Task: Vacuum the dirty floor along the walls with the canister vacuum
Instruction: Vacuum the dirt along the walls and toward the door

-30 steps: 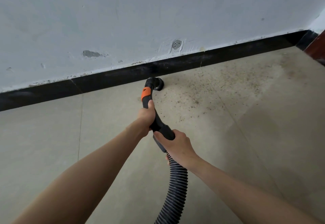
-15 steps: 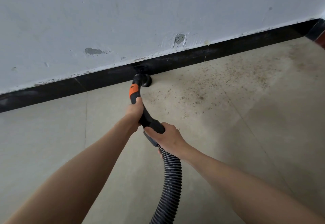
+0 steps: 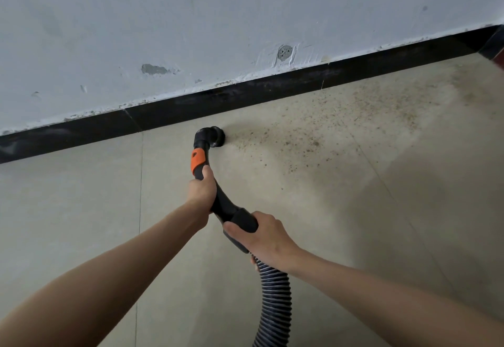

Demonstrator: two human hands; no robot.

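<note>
I look down from the head camera at two bare forearms reaching toward a wall. My left hand [image 3: 201,190] is wrapped around the black curved handle [image 3: 222,205] of the vacuum, fingers curled tight on it, thumb lying along the top. Just beyond those fingers sits an orange band [image 3: 198,160] on the handle. Past the band the tube bends sharply into a small round black nozzle [image 3: 215,137], which rests on the floor [image 3: 327,224] near the black skirting board [image 3: 245,95], not quite touching it as far as I can tell.

My right hand [image 3: 266,237] grips the thick black cuff at the lower end of the handle, fingers curled under it and thumb across the top. Below that hand a ribbed dark hose [image 3: 274,305] hangs down and runs out of the bottom edge of the view.

To the right of the nozzle, well beyond both sets of fingers, the beige floor tiles are speckled with brown dirt [image 3: 327,134] that spreads along the skirting board. The tiles to the left of my left hand look plain. Above the skirting board rises a pale grey wall [image 3: 191,19] with chipped patches and a small round filled hole [image 3: 284,52].
</note>
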